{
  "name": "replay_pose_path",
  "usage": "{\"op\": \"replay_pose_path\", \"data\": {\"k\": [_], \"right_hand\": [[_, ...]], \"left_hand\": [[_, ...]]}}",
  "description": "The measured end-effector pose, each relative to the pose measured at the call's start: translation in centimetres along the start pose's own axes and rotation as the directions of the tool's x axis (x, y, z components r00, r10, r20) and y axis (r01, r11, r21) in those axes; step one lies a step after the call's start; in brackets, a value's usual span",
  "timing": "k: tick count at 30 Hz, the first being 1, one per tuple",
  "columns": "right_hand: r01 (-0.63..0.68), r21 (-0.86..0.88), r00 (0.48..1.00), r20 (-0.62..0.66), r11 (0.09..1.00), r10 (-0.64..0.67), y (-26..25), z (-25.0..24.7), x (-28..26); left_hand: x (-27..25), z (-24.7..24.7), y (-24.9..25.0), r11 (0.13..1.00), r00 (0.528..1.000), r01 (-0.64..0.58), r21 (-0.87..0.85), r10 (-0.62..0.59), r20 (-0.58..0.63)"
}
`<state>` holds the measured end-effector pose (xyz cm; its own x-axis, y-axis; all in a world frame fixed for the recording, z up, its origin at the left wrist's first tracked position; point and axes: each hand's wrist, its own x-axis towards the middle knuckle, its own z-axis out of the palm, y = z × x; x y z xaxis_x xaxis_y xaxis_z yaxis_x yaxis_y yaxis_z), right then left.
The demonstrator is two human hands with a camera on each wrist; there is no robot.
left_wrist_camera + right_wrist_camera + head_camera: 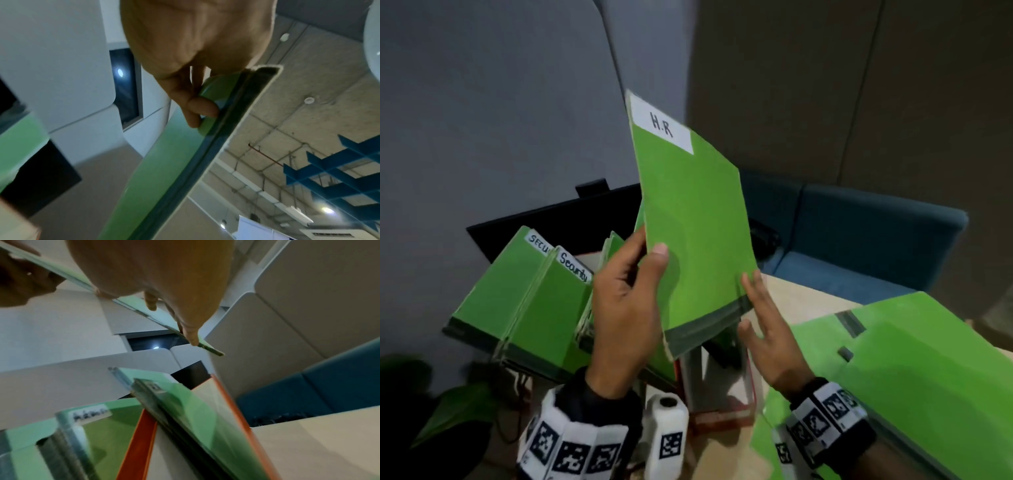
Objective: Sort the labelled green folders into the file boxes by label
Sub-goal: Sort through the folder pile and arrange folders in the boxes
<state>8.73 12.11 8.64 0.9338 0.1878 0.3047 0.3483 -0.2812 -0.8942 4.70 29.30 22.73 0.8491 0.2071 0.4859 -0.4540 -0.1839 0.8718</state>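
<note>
A green folder labelled "H.R" is held upright above the file boxes. My left hand grips its left edge, thumb on the front and fingers behind; the left wrist view shows the fingers pinching the folder near its dark spine. My right hand is open, its straight fingertips touching the folder's lower right corner, as the right wrist view shows on the folder's edge. Two folders labelled "Security" stand in the left box. An orange-red box sits below the held folder.
More green folders lie in a pile at the right on the beige table. A folder labelled "Admin" stands in a box in the right wrist view. A dark monitor and grey partition stand behind; a blue sofa is at right.
</note>
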Motion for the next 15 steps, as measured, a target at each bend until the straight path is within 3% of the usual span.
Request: {"op": "replay_pose_path", "data": {"k": [3,6,10,15], "right_hand": [[0.024,-0.003,0.996,0.091,1.0,-0.024,-2.1,3.4,1.4],[-0.004,-0.064,0.991,0.13,0.998,0.013,-3.0,6.1,2.5],[-0.021,-0.125,0.98,0.192,0.992,0.045,-2.7,8.5,2.8],[-0.12,-0.192,0.971,0.181,0.974,0.156,-0.2,9.9,3.3]], "left_hand": [[1.1,-2.1,1.3,0.997,0.996,-0.079,-0.023,0.078,-0.034],[1.7,-2.8,0.9,0.996,0.997,-0.082,0.03,0.082,0.009],[2.5,-2.7,-2.2,0.975,0.998,0.03,0.222,-0.041,0.043],[2.5,-2.6,-5.2,0.9,0.96,0.078,0.428,-0.185,0.213]]}}
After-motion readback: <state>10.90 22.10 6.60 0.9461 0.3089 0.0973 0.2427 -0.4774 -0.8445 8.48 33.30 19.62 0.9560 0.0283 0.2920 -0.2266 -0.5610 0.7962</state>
